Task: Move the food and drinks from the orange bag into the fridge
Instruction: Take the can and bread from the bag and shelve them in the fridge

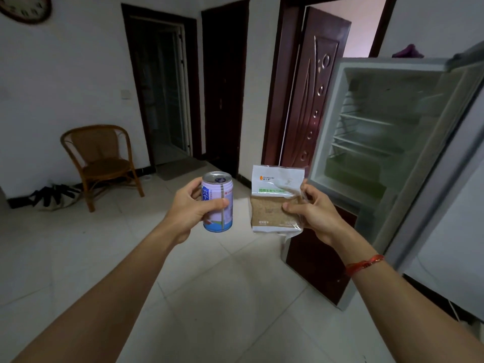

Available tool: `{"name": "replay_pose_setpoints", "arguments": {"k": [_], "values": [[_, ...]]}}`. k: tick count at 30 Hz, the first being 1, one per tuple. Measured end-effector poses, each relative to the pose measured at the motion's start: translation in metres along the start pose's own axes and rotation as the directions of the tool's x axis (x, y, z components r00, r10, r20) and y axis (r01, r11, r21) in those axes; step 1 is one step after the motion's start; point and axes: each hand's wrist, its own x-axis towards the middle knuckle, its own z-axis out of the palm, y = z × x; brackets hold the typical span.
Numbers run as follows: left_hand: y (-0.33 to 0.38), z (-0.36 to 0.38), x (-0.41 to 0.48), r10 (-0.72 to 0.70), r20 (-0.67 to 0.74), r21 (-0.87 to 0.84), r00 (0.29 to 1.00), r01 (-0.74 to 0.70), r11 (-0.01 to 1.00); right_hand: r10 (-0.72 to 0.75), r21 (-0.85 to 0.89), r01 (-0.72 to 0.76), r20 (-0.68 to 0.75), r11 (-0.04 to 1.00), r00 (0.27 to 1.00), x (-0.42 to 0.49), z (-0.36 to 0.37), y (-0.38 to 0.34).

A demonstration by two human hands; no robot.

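From the head camera, both arms are out in front, each carrying something toward the fridge [387, 132], which stands open on the right with its wire shelves bare. The left hand [187, 213] is wrapped round a drinks can [218, 203], upright, thumb across the front, well left of the fridge. The right hand [313, 214] pinches a sealed food packet [275, 203] by its right edge, thumb on the front face, just left of the fridge's lower corner. A red cord [364, 263] rings that wrist. No orange bag in sight here.

The can looks rigid and smooth, probably weighty if full; a grip round the middle suits it, and it should stand upright on a shelf. The packet looks light and floppy with slick film, so an edge pinch works, but laying it flat seems safest.
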Motion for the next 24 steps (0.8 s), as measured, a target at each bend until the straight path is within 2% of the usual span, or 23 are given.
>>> {"name": "replay_pose_setpoints", "arguments": {"k": [6, 14, 24], "values": [[-0.031, -0.008, 0.103, -0.015, 0.053, 0.031, 0.998, 0.014, 0.999, 0.018, 0.018, -0.018, -0.018, 1.0, 1.0, 0.09, 0.009, 0.014], [-0.062, -0.018, 0.274, -0.006, 0.192, -0.008, 0.981, 0.007, 1.0, 0.038, -0.006, -0.039, -0.13, 0.999, 0.991, 0.229, 0.023, 0.015], [-0.085, 0.011, 0.438, 0.072, 0.336, 0.013, 0.939, -0.081, 0.997, 0.034, 0.021, -0.03, -0.25, 0.999, 0.968, 0.357, 0.003, 0.011]]}}
